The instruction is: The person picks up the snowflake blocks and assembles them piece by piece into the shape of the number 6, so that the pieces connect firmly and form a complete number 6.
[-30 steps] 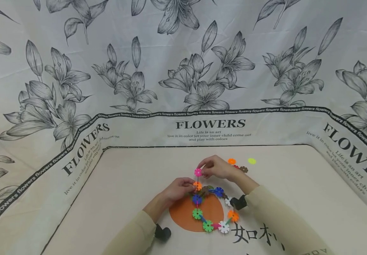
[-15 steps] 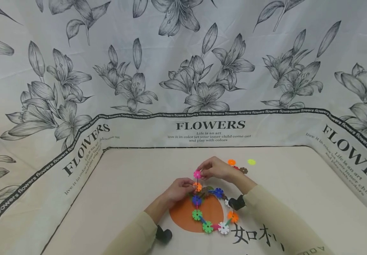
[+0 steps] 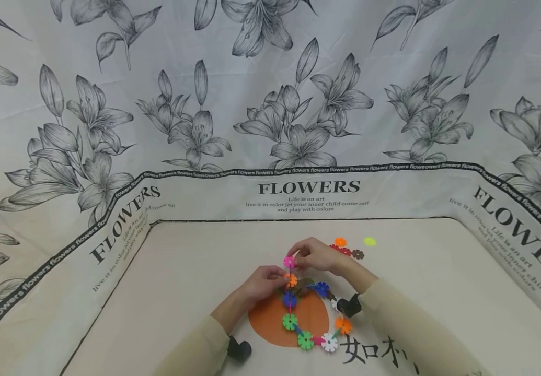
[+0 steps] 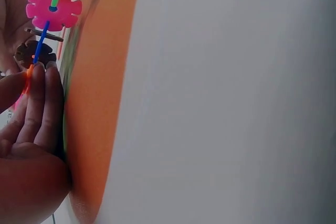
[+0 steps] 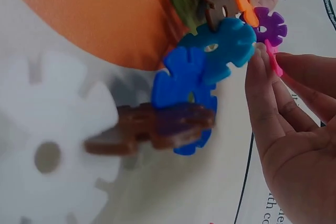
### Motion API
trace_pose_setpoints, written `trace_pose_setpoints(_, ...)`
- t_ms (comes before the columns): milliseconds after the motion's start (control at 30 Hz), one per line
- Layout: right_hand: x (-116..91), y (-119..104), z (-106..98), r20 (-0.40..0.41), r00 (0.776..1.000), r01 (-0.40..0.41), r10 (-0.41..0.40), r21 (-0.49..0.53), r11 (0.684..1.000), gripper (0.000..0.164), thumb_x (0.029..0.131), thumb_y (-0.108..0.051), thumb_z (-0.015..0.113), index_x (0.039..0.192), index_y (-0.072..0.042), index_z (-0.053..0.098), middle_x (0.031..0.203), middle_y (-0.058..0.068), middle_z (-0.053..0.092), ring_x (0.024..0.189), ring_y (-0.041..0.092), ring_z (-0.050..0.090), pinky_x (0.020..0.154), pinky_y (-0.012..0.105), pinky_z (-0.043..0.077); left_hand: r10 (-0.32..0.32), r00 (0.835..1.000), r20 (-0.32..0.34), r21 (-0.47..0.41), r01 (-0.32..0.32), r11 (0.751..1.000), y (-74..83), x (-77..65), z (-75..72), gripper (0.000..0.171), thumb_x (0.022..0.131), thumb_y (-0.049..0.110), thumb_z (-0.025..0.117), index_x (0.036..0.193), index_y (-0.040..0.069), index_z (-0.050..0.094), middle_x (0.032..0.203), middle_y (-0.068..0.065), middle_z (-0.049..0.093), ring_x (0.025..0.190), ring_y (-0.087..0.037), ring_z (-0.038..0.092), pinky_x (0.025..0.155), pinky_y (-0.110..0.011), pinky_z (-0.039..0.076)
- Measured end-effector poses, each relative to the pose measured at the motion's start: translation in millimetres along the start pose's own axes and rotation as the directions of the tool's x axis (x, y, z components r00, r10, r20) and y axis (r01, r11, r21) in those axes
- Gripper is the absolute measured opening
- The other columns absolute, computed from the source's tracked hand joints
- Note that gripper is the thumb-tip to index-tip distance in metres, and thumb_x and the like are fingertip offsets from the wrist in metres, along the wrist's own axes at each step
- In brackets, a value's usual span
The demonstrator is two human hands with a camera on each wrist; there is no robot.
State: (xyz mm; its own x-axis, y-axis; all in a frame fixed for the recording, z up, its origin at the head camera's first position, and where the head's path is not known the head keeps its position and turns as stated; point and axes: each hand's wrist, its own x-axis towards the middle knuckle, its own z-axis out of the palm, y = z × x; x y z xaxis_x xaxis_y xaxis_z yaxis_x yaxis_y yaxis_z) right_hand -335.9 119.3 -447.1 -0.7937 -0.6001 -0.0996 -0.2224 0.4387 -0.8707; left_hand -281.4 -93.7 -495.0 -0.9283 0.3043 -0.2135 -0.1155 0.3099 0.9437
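Observation:
A ring-like chain of colored, notched flower-shaped plastic discs lies across the middle of the table. My left hand (image 3: 264, 283) pinches an orange disc (image 3: 291, 281) at the chain's far left end. Just beyond it, my right hand (image 3: 318, 256) pinches a pink disc (image 3: 289, 262). In the right wrist view a purple disc (image 5: 271, 27) sits between the pink and the orange one, and the pink one touches its edge. Nearer links include a blue disc (image 3: 290, 299), a green disc (image 3: 290, 321) and a white disc (image 3: 329, 342). My right wrist hides part of the chain's right side.
Behind my right hand lie loose discs: an orange one (image 3: 340, 242), a yellow one (image 3: 370, 242), a brown one (image 3: 357, 254) and some red ones (image 3: 344, 251). The tablecloth (image 3: 195, 250) bears an orange printed circle (image 3: 265, 324) under the chain. A flower-printed curtain stands behind.
The whole head view has shifted slightly down the frame. My right hand, with the pink disc, has come a little nearer to the orange disc, and more red discs show behind it.

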Motion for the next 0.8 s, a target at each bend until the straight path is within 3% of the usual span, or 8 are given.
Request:
trace_pose_setpoints(233,-7,0,-5,0.008,1.0,-0.019,0.019,0.024,1.0,0.029,0.097,0.001,0.057,0.125,0.003,0.064,0.101,0.018,0.073,0.093,0.03,0.07,0.086,0.041,0.059,0.015,0.999,-0.049,-0.034,-0.017,0.999,3.5,4.4,-1.5,0.024,0.102,0.026,0.065,0.114,0.006,0.07,0.101,-0.004,0.076,0.098,-0.019,0.068,0.102,-0.044,0.051)
trace_pose_setpoints(467,-10,-3,-1,0.046,0.999,-0.014,0.012,0.029,0.999,0.029,0.099,0.001,0.056,0.126,0.005,0.062,0.103,0.022,0.072,0.093,0.035,0.071,0.085,0.043,0.059,0.049,0.995,-0.085,-0.066,-0.055,0.996,2.6,17.4,-2.0,0.027,0.103,0.026,0.064,0.115,0.002,0.07,0.103,-0.007,0.076,0.096,-0.019,0.069,0.096,-0.04,0.054)
trace_pose_setpoints(633,-13,-5,1,0.018,1.0,-0.01,0.012,-0.115,0.993,0.032,0.099,-0.002,0.058,0.13,0.004,0.058,0.101,0.018,0.072,0.088,0.032,0.071,0.081,0.041,0.06,0.038,0.994,-0.1,-0.066,-0.045,0.997,2.6,22.0,1.2,0.023,0.102,0.022,0.065,0.113,0.003,0.07,0.1,-0.007,0.076,0.094,-0.019,0.07,0.096,-0.04,0.054)
trace_pose_setpoints(800,-26,-5,-15,-0.104,0.994,-0.015,-0.015,-0.282,0.959,0.035,0.099,-0.011,0.064,0.133,0.0,0.059,0.108,0.013,0.069,0.09,0.025,0.068,0.074,0.036,0.057,0.007,0.994,-0.105,-0.066,-0.014,0.998,2.0,22.5,1.2,0.023,0.101,0.023,0.066,0.113,0.004,0.071,0.099,-0.005,0.076,0.094,-0.018,0.069,0.097,-0.04,0.054)
